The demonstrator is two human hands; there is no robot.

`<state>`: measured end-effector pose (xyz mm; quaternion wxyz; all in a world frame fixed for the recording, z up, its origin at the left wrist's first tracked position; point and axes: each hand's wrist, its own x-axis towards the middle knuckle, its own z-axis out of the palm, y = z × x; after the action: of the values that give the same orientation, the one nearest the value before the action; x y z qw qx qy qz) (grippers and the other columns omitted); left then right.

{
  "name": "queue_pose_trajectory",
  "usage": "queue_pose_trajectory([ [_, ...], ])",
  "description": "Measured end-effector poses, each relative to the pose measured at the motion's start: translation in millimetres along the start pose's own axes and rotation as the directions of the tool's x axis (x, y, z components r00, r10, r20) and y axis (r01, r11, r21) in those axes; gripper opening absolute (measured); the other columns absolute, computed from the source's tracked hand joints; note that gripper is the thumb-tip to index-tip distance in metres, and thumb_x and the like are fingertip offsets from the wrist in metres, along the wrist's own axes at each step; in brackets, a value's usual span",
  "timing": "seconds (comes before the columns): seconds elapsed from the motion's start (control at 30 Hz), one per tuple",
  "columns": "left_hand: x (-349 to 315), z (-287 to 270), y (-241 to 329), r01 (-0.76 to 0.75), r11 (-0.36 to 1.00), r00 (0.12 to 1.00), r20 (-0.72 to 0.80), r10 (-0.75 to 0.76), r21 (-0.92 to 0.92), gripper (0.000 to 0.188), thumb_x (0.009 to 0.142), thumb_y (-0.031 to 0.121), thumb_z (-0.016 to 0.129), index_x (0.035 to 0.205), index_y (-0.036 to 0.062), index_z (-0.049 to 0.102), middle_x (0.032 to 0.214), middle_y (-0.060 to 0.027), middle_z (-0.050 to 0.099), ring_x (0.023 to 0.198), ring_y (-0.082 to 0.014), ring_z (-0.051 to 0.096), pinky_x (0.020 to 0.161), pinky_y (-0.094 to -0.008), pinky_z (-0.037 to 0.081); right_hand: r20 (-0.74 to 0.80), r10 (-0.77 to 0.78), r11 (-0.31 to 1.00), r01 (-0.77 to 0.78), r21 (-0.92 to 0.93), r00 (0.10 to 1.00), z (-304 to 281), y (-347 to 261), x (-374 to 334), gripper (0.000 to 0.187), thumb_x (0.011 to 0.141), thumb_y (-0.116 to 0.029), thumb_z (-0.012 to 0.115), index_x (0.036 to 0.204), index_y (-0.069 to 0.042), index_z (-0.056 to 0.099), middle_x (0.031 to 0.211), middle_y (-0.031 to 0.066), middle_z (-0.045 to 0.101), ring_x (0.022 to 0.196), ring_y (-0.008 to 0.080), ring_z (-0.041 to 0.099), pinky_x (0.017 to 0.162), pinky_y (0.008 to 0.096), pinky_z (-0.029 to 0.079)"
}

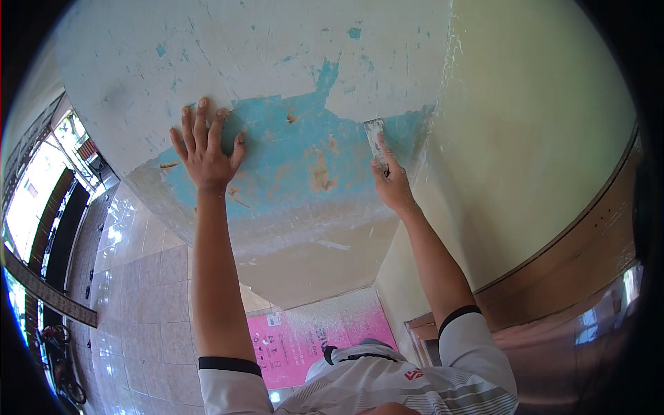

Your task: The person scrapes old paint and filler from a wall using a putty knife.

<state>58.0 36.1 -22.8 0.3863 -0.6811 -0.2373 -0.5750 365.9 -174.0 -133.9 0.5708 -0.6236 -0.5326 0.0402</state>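
In front of me stands a wall (pixel 249 41) with a whitish coat, marked by small blue chips. A bare turquoise patch (pixel 277 159) with brown blotches crosses its middle. My left hand (pixel 207 155) lies spread against the wall at the patch's upper left edge, holding nothing. My right hand (pixel 393 183) is closed around a putty knife (pixel 374 135), its blade smeared with white. The blade is at the patch's upper right, beside the ragged edge of the whitish coat. Part of the knife's handle is hidden by my fingers.
A yellowish-green wall (pixel 526 111) meets the work wall at a corner on the right. Brown wood panelling (pixel 553 263) runs low along it. Below lies a pink printed sheet (pixel 297 346) dusted with white flakes. Tiled floor (pixel 152 297) extends left toward a parked motorcycle (pixel 62 360).
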Motion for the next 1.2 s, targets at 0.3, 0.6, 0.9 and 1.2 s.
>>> queue_pose_trajectory([
  [0.3,1,-2,3,0.004,1.0,1.0,-0.015,-0.005,-0.02,0.049,0.092,0.046,0.064,0.136,0.0237,0.06,0.156,-0.0034,0.049,0.15,-0.0293,0.036,0.126,-0.0511,0.012,-0.009,0.032,0.999,-0.032,-0.016,0.999,-2,3,5,0.061,0.107,-0.029,0.053,0.163,-0.032,0.027,0.1,0.0143,0.069,0.069,0.017,0.049,0.076,0.0309,0.049],
  [0.6,-1,-2,-3,0.004,1.0,1.0,0.002,-0.004,-0.016,0.051,0.093,0.046,0.064,0.138,0.0234,0.058,0.158,-0.0022,0.046,0.152,-0.0292,0.034,0.126,-0.0525,0.011,-0.002,0.049,0.999,-0.049,0.005,0.999,-9,-7,8,0.061,0.107,-0.025,0.054,0.162,-0.028,0.029,0.145,0.0187,0.058,0.1,0.0165,0.061,0.092,0.0303,0.049],
  [0.9,6,6,88,0.124,0.991,0.976,0.188,-0.111,-0.056,0.088,0.079,0.076,0.066,0.152,0.0297,0.049,0.165,-0.0048,0.036,0.156,-0.0374,0.017,0.123,-0.0631,-0.006,-0.078,-0.011,1.0,0.009,-0.028,0.997,-13,9,10,0.063,0.105,-0.026,0.055,0.162,-0.028,0.03,0.088,0.0119,0.069,0.072,0.017,0.059,0.078,0.0319,0.052],
  [1.2,-5,32,96,0.031,0.996,0.999,0.046,-0.027,-0.085,0.071,0.087,0.066,0.063,0.147,0.0304,0.055,0.162,-0.0024,0.041,0.154,-0.0362,0.026,0.124,-0.0611,-0.001,-0.032,0.138,0.987,-0.135,0.089,0.99,-21,10,13,0.066,0.103,-0.019,0.057,0.162,-0.027,0.03,0.089,0.0085,0.066,0.077,0.0121,0.055,0.081,0.0291,0.05],
])
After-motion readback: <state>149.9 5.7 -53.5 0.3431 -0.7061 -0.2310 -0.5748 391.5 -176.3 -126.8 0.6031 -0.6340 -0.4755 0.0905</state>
